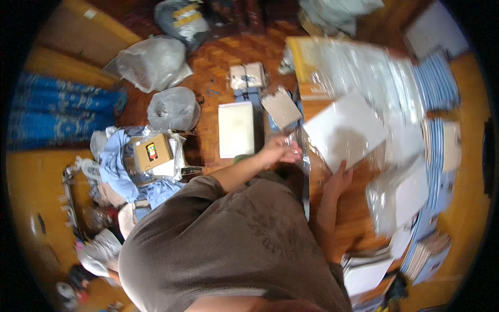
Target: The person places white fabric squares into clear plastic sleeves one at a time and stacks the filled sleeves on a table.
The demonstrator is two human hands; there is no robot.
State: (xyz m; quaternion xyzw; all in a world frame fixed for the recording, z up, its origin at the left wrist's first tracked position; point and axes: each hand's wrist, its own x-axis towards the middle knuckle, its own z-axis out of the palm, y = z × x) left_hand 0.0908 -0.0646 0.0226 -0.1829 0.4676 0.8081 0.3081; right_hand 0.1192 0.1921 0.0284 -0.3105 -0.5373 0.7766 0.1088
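My right hand (339, 179) grips the lower corner of a flat white square sheet (340, 125), its thumb lying along the edge. Glossy clear plastic shows around the sheet, which is tilted above the wooden table. My left hand (280, 150) is left of the sheet, fingers bent on a bit of shiny clear plastic film (295, 145); the hand is a little blurred. Just beyond my left hand lies a folded beige garment (282, 108) on top of something blue.
A stack of clear plastic bags (358, 67) covers the table's far part. Folded blue clothes (439, 80) line the right edge; white sheets (366, 275) lie near right. A cream slab (235, 130), clear sacks (152, 61) and a cardboard box (153, 152) are on the left.
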